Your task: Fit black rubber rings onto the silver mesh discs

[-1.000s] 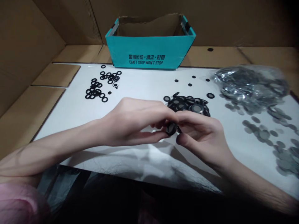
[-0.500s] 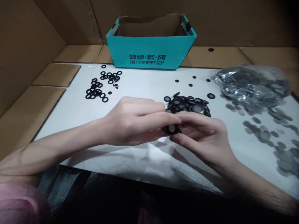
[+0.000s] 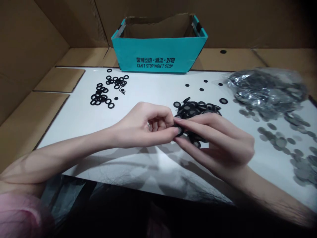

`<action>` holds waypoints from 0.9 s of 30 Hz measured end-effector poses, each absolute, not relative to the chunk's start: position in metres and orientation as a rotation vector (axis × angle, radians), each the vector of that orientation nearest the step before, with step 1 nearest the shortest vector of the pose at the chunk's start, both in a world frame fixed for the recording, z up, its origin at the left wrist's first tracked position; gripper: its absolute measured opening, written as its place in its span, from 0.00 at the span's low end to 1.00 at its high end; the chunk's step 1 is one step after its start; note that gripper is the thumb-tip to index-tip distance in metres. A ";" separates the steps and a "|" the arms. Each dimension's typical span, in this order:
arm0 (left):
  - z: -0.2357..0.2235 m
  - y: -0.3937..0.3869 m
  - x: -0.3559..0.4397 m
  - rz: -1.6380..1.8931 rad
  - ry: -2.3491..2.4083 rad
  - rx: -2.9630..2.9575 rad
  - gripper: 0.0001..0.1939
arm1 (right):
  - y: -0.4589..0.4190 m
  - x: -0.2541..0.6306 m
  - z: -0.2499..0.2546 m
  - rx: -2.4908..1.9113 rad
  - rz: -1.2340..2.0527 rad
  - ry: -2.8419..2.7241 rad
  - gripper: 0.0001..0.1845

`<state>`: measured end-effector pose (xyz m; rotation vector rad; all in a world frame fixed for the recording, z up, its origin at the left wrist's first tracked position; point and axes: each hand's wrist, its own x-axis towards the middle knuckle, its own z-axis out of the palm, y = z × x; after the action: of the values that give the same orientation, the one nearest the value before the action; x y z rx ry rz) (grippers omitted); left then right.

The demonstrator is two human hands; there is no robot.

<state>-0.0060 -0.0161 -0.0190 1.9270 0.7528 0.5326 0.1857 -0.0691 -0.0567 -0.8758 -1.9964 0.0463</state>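
Between my two hands is a small black-rimmed disc (image 3: pixel 179 132) with a grey centre. My left hand (image 3: pixel 146 127) pinches it between thumb and forefinger, its other fingers curled in. From the opposite side, the thumb and fingertips of my right hand (image 3: pixel 223 142) close on the disc's edge, top and bottom. Just behind and partly under my right hand lies a pile of similar black-rimmed discs (image 3: pixel 192 109), some of it hidden by the fingers. A single black-rimmed disc (image 3: pixel 223 101) rests to the right of that pile.
Black rings (image 3: pixel 100 98) are scattered at the left of the white board (image 3: pixel 153 89). A turquoise box (image 3: pixel 158 53) stands at the back. On the right are a clear plastic bag of discs (image 3: pixel 267 89) and loose grey discs (image 3: pixel 279 142). Cardboard walls surround the area.
My left thumb has come onto the disc's face and the fingers have curled. My right hand has turned over, fingers now straighter, pointing left. A few discs now show beneath it.
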 end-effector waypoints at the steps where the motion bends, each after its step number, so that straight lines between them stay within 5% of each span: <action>1: -0.020 -0.017 -0.005 0.507 0.760 1.895 0.09 | -0.069 0.185 -0.056 -0.866 0.022 -2.018 0.21; 7: -0.024 -0.019 -0.002 0.503 0.785 1.728 0.06 | -0.072 0.183 -0.056 -0.857 -0.074 -2.069 0.25; 20: -0.018 -0.012 -0.009 0.324 0.499 1.349 0.08 | -0.064 0.186 -0.062 -0.848 0.899 -1.650 0.11; 27: -0.020 -0.019 -0.005 0.346 0.501 1.223 0.03 | -0.065 0.182 -0.064 -0.831 0.934 -1.644 0.10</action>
<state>-0.0048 -0.0190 -0.0199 1.2232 0.5013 0.3462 0.1825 -0.0645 -0.0641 -0.8311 -1.6441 0.9344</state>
